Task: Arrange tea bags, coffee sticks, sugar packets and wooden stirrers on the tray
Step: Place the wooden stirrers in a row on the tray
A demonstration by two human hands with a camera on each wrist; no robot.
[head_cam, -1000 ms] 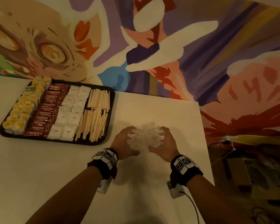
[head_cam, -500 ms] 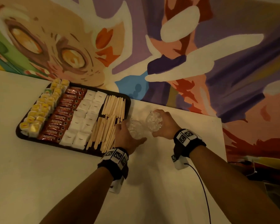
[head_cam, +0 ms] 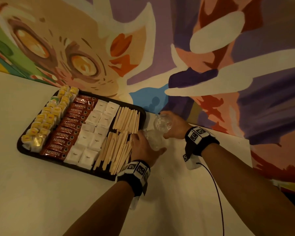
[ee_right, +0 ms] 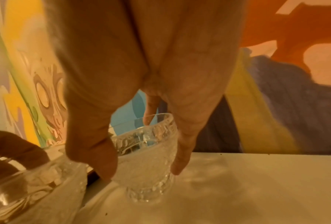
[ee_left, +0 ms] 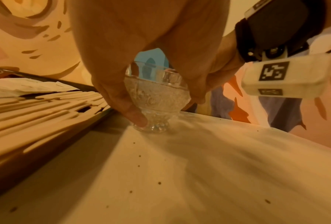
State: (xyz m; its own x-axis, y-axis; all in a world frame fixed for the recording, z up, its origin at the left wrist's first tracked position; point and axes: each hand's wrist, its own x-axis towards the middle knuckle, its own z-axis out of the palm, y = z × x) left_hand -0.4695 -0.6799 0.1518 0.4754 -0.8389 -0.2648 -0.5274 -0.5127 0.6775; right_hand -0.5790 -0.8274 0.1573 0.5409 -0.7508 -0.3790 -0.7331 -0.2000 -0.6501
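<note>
Both hands have carried their cut-glass cups across to the tray (head_cam: 144, 116), the left hand (head_cam: 143, 148) gripping one (ee_left: 156, 97) at its right edge, the right hand (head_cam: 174, 126) clasping the other (ee_right: 147, 153) just beyond, while tea bags (head_cam: 46, 120), coffee sticks (head_cam: 70, 126), sugar packets (head_cam: 92, 132) and stirrers (head_cam: 121, 133) already lie in rows on it.

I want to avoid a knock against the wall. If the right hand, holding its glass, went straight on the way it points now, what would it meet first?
Probably the painted wall: the right hand with its glass cup points across the table toward its far edge, and nothing shows between. Depth is unclear.
</note>
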